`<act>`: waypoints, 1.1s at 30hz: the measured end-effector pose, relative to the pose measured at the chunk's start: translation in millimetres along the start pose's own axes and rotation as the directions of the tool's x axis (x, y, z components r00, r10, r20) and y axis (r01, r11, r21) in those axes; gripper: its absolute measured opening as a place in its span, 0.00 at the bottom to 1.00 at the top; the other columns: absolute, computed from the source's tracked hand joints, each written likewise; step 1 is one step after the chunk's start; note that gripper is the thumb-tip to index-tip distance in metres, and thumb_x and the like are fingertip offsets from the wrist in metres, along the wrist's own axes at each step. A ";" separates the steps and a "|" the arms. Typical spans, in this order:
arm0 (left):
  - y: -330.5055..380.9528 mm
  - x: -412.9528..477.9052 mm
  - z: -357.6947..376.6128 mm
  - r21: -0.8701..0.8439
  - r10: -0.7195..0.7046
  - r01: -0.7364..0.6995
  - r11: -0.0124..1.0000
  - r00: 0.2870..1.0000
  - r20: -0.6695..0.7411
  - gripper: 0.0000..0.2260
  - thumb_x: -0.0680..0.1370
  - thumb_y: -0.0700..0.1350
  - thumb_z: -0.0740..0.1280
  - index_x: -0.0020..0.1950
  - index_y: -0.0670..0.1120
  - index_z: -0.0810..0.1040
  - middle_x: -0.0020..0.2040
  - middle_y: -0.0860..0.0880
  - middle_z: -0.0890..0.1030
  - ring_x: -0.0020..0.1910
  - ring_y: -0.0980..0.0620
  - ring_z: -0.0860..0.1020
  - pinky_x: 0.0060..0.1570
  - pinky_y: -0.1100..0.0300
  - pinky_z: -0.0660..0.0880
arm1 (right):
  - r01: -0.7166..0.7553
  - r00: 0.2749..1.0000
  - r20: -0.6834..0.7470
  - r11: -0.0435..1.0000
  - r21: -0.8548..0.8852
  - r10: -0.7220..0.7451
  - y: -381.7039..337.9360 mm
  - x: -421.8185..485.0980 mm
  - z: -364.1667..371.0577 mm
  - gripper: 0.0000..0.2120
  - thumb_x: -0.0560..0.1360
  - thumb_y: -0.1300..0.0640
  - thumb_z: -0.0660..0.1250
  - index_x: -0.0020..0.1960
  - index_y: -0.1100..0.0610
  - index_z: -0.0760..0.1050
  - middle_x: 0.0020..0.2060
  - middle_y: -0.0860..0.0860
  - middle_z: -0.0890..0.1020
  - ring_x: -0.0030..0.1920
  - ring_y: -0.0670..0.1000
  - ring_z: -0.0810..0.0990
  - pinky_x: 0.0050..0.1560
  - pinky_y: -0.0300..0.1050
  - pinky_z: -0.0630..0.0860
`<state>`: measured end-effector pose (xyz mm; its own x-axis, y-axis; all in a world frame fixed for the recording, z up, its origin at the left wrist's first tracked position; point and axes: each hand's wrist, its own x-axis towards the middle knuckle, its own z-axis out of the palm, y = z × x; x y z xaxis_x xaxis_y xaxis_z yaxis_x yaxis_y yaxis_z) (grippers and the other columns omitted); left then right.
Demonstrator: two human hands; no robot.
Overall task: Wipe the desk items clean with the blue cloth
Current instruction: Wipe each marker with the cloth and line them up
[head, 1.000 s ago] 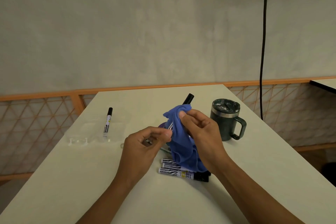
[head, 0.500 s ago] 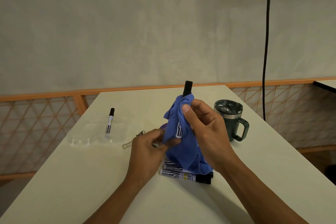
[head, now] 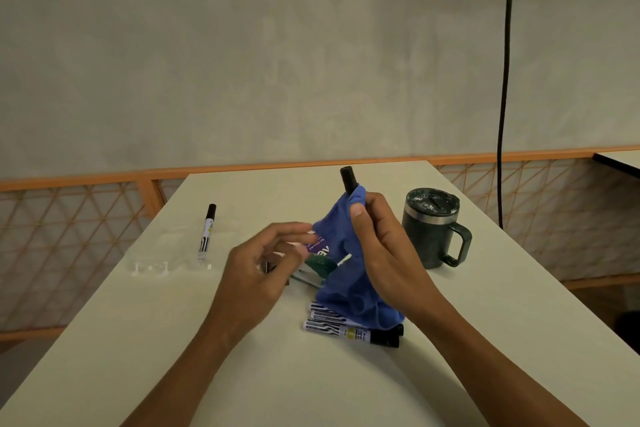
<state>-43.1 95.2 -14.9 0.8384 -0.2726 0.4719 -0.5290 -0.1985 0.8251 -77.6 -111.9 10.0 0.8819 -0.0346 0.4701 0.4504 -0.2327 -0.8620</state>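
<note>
Well, desk holds lidded mug at R, contents hidden. Cloth mid-desk, wrapped round upright marker; R hand thumb & fingers pinch cloth on it. L hand blurred, fingers loosely curled, grip can't tell. Purple label: writing unreadable

1. Your single view sits on your head, facing forward and down across the tabletop.
2. It is close: your left hand and right hand sit mid-frame.
3. The wide angle also takes in the wall behind.
</note>
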 end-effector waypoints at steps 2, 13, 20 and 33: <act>5.5 1.2 -6.0 0.018 0.002 0.000 1.000 0.992 -0.130 0.08 0.84 0.51 0.69 0.60 0.52 0.84 0.53 0.53 0.88 0.50 0.48 0.86 0.52 0.48 0.83 | 0.029 0.999 0.043 0.989 -0.147 -0.023 5.1 -0.9 0.3 0.12 0.88 0.44 0.55 0.60 0.50 0.72 0.39 0.52 0.75 0.38 0.54 0.73 0.41 0.55 0.74; 12.5 1.7 -13.7 0.210 0.166 -0.115 0.971 0.955 -0.245 0.16 0.83 0.62 0.65 0.43 0.54 0.80 0.36 0.56 0.79 0.36 0.50 0.76 0.35 0.58 0.72 | 0.390 0.912 0.362 0.688 -0.612 -0.195 23.7 -4.8 6.2 0.06 0.90 0.47 0.53 0.59 0.44 0.67 0.44 0.37 0.73 0.43 0.44 0.73 0.42 0.39 0.69; 11.3 2.2 -12.9 0.286 0.223 -0.153 0.946 0.947 -0.232 0.10 0.82 0.51 0.72 0.43 0.49 0.84 0.35 0.60 0.78 0.33 0.55 0.74 0.35 0.68 0.66 | 0.433 0.899 0.365 0.614 -0.660 -0.241 19.9 -6.3 8.2 0.07 0.90 0.49 0.53 0.56 0.46 0.68 0.43 0.37 0.67 0.40 0.44 0.65 0.40 0.37 0.62; -0.4 3.5 -15.5 0.310 0.242 -0.185 0.932 0.958 -0.155 0.05 0.82 0.49 0.72 0.54 0.49 0.85 0.49 0.58 0.85 0.44 0.49 0.79 0.42 0.64 0.72 | 0.273 0.904 0.426 0.817 -0.508 -0.038 12.2 -4.5 -0.5 0.15 0.90 0.46 0.48 0.52 0.49 0.68 0.41 0.48 0.74 0.42 0.53 0.73 0.47 0.56 0.73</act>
<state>-37.9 108.9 -8.7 0.6952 -0.1630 0.7000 -0.6894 -0.4266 0.5854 -76.2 -115.1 -2.6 0.8396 0.3911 0.3770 0.5382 -0.6929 -0.4798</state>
